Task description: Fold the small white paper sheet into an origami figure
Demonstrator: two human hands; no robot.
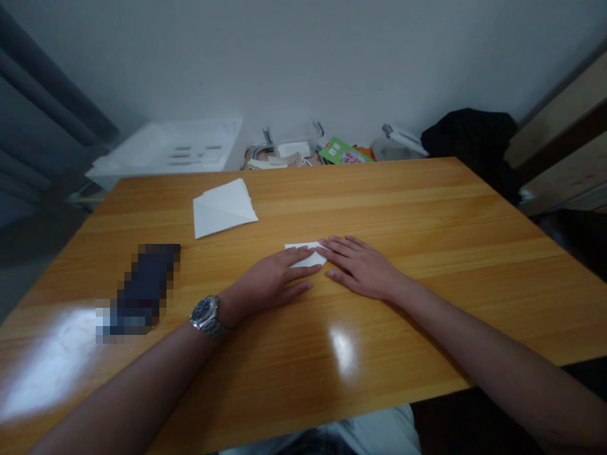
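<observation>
- White paper (313, 259) lies near mid-frame, on the wooden table (403, 208)!
- Left hand (277, 275), just left of lower centre: I see fingers straight, slightly spread, laid across the paper.
- Right hand (363, 268), right of centre: fingers outstretched too, tips at the paper's right end.
- Upper left of centre, I spot white sheets (222, 212).

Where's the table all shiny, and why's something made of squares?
Head view: bright glare on the table at lower left, plus a smaller patch nearer the person than the left hand and right hand; head view: blocky pixels cover a dark object, hiding its details.
</observation>
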